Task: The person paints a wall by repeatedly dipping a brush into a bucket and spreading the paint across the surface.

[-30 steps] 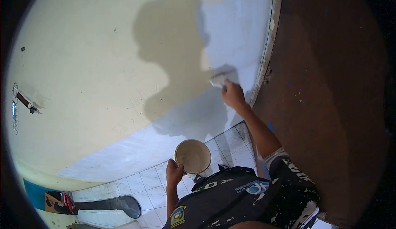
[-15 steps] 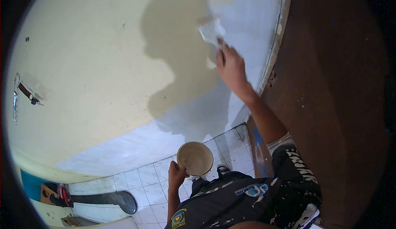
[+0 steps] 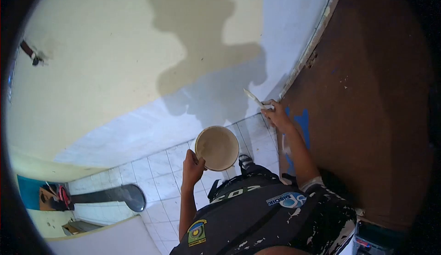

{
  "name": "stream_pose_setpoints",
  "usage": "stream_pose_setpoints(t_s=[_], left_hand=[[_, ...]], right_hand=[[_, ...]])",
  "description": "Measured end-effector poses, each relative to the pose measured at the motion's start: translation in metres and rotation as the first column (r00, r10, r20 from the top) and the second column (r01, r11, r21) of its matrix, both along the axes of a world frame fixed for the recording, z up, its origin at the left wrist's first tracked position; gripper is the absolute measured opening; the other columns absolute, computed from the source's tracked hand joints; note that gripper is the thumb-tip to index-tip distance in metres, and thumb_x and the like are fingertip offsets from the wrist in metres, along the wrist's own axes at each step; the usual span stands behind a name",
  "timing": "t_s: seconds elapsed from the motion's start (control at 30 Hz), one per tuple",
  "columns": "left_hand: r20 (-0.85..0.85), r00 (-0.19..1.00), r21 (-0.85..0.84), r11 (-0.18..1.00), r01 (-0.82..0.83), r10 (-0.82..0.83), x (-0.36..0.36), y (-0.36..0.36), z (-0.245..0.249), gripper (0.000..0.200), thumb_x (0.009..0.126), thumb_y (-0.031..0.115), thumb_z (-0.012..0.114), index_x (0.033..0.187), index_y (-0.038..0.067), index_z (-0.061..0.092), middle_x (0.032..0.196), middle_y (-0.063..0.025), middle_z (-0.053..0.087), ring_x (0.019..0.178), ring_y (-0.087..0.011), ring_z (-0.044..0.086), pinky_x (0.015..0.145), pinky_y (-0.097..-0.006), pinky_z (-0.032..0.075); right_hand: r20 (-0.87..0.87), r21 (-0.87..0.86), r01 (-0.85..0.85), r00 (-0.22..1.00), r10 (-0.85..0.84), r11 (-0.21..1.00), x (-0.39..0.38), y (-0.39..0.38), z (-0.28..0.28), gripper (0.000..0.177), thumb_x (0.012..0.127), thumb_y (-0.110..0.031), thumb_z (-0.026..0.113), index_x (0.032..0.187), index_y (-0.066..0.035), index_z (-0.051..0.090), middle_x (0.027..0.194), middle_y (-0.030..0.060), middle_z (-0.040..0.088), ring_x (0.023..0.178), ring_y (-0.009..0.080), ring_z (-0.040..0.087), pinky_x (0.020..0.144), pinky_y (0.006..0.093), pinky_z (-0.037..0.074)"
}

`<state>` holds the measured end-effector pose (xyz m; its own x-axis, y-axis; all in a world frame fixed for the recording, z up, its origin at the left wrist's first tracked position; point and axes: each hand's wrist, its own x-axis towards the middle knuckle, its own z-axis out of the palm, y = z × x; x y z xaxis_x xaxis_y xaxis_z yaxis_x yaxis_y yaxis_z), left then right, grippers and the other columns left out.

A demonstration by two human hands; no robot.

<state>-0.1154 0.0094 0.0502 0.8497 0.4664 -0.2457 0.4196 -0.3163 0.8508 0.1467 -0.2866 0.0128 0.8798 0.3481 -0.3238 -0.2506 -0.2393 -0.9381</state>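
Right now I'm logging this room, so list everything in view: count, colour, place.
bucket: one, beige, centre
paintbrush: one, whitish, right of bucket
wall: one, cream and white, ahead
brown surface: one, brown, blue-marked, right
tiled floor: one, white, below wall
strap: one, brown, upper left
long object: one, dark, lower left
red item: one, red, lower left
container: one, dark, lower right
shirt: one, dark, pale-spotted, bottom
left hand: one, at bucket rim
right hand: one, holding paintbrush

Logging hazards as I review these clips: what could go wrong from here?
The left hand alone grips the bucket at its rim, so it might tip and spill any contents onto the tiled floor. If wet, the brush in the right hand could drip there. That hand is close to the brown surface, so an accidental smear is possible.
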Motion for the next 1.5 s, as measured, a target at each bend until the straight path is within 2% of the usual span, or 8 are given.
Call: stream_pose_setpoints(t_s=[0.13, 0.17, 0.33, 0.4, 0.6, 0.77, 1.33, 1.5], left_hand=[[0.055, 0.998, -0.057, 0.998, 0.010, -0.007, -0.043, 0.022, -0.029, 0.026, 0.087, 0.004, 0.064, 0.089, 0.002, 0.039, 0.066, -0.0107, 0.053, 0.058, -0.0262, 0.067, 0.050, -0.0370, 0.054], [0.058, 0.998, -0.022, 0.999, 0.030, -0.029, -0.055, 0.027, -0.033, 0.025, 0.087, 0.004, 0.065, 0.091, 0.001, 0.040, 0.068, -0.0142, 0.057, 0.058, -0.0281, 0.068, 0.050, -0.0383, 0.054], [-0.010, 0.999, -0.051, 0.998, 0.040, -0.041, -0.094, 0.038, -0.054, 0.026, 0.083, 0.006, 0.065, 0.094, -0.002, 0.043, 0.075, -0.0221, 0.065, 0.062, -0.0319, 0.069, 0.053, -0.0406, 0.055], [-0.105, 0.993, -0.009, 0.999, 0.048, -0.049, -0.109, 0.043, -0.053, 0.026, 0.083, 0.006, 0.065, 0.095, -0.002, 0.043, 0.075, -0.0220, 0.065, 0.064, -0.0323, 0.071, 0.053, -0.0403, 0.055], [-0.128, 0.988, -0.015, 0.996, 0.086, -0.088, -0.138, 0.052, -0.066, 0.029, 0.082, 0.011, 0.066, 0.095, -0.001, 0.044, 0.077, -0.0249, 0.065, 0.073, -0.0425, 0.069, 0.061, -0.0486, 0.054], [-0.079, 0.978, 0.030, 0.980, 0.196, -0.193, -0.150, 0.062, -0.082, 0.036, 0.084, 0.018, 0.066, 0.102, -0.005, 0.044, 0.089, -0.0346, 0.063, 0.090, -0.0552, 0.060, 0.070, -0.0573, 0.048], [0.019, 0.969, -0.039, 0.968, 0.248, -0.248, -0.167, 0.064, -0.023, 0.032, 0.085, 0.010, 0.064, 0.105, -0.002, 0.041, 0.090, -0.0320, 0.063, 0.087, -0.0521, 0.061, 0.074, -0.0524, 0.048], [-0.020, 0.968, -0.083, 0.966, 0.246, -0.249, -0.167, 0.067, -0.016, 0.033, 0.085, 0.010, 0.065, 0.104, -0.002, 0.041, 0.089, -0.0313, 0.063, 0.087, -0.0518, 0.061, 0.073, -0.0522, 0.048]], right_hand=[[-0.195, 0.156, -0.102, 0.972, 0.132, 0.982, -0.098, 0.016, 0.036, 0.029, 0.095, -0.016, 0.070, 0.121, -0.009, 0.060, 0.069, -0.0008, 0.055, 0.050, 0.0051, 0.039, 0.040, 0.0246, 0.030], [-0.152, -0.013, -0.243, 0.959, 0.238, 0.970, -0.115, 0.023, 0.042, 0.032, 0.094, -0.016, 0.071, 0.123, -0.010, 0.059, 0.071, 0.0001, 0.057, 0.055, 0.0056, 0.045, 0.044, 0.0236, 0.035], [0.040, -0.100, -0.527, 0.845, 0.533, 0.844, -0.197, 0.059, -0.007, 0.035, 0.092, -0.016, 0.070, 0.123, -0.004, 0.058, 0.079, 0.0055, 0.064, 0.073, 0.0120, 0.059, 0.065, 0.0313, 0.049], [0.081, -0.256, -0.580, 0.784, 0.616, 0.773, -0.226, 0.074, -0.015, 0.034, 0.093, -0.021, 0.069, 0.122, -0.006, 0.061, 0.099, 0.0137, 0.070, 0.093, 0.0229, 0.066, 0.083, 0.0382, 0.052], [-0.010, -0.529, -0.689, 0.589, 0.808, 0.496, -0.273, 0.119, 0.011, 0.033, 0.090, -0.017, 0.064, 0.123, -0.011, 0.063, 0.095, 0.0246, 0.069, 0.091, 0.0412, 0.068, 0.083, 0.0497, 0.053], [0.050, -0.761, -0.570, 0.425, 0.904, 0.310, -0.283, 0.141, 0.002, 0.030, 0.085, -0.010, 0.060, 0.113, -0.011, 0.067, 0.089, 0.0214, 0.071, 0.087, 0.0410, 0.070, 0.076, 0.0525, 0.055], [0.123, -0.918, -0.350, 0.199, 0.972, 0.187, -0.290, 0.193, -0.031, 0.016, 0.083, -0.012, 0.065, 0.095, -0.011, 0.075, 0.090, 0.0119, 0.075, 0.082, 0.0312, 0.075, 0.069, 0.0432, 0.059], [-0.038, -0.936, -0.352, 0.153, 0.988, 0.019, -0.297, 0.198, -0.058, 0.036, 0.077, -0.013, 0.070, 0.114, -0.017, 0.071, 0.088, 0.0115, 0.074, 0.081, 0.0303, 0.074, 0.069, 0.0430, 0.059]])
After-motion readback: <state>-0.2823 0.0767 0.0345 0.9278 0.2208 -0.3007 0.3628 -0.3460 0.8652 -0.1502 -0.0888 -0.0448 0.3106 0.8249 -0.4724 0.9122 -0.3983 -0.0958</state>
